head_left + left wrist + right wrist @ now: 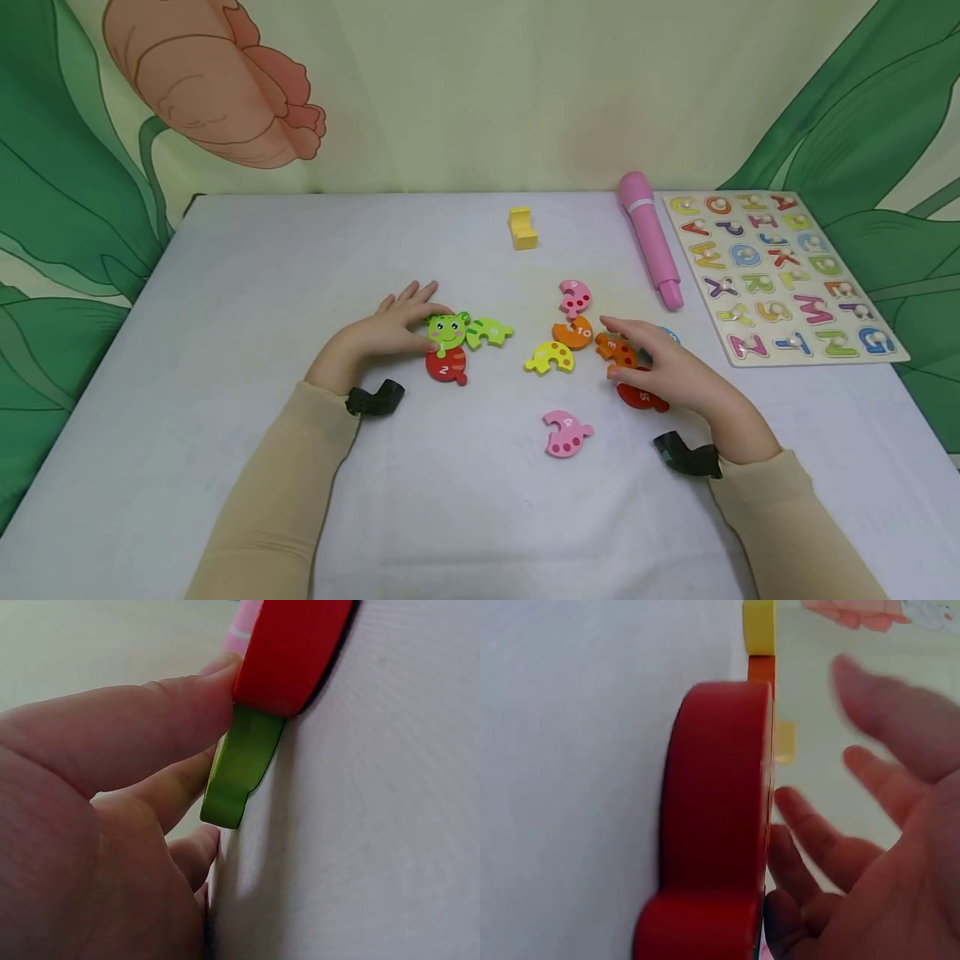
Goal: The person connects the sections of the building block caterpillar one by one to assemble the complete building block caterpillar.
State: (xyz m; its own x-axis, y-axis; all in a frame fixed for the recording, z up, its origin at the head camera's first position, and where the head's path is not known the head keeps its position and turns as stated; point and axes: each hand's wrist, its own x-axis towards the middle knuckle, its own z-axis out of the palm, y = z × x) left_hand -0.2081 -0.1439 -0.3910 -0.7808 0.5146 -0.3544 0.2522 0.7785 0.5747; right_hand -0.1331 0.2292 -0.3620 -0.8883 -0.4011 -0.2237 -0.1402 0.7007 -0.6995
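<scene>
My left hand (386, 329) holds a green frog-head puzzle piece (447, 330) between thumb and forefinger, the other fingers spread out. Just below that head lies a red puzzle piece (446, 367) marked 2, touching it; on its right is a green striped piece (489, 332). In the left wrist view the thumb (172, 712) lies across where the red edge (289, 656) meets the green one (244, 761). Over an orange piece (617, 349) and a dark red piece (641, 397) hovers my right hand (675, 371), fingers apart and gripping nothing. A blue piece is mostly hidden behind it.
Between the hands lie a pink piece (575, 297), an orange piece (573, 333) and a yellow piece (551, 357). Another pink piece (566, 434) is nearer. Farther back are a yellow block (522, 229), a pink microphone-shaped stick (651, 242) and a letter board (783, 279).
</scene>
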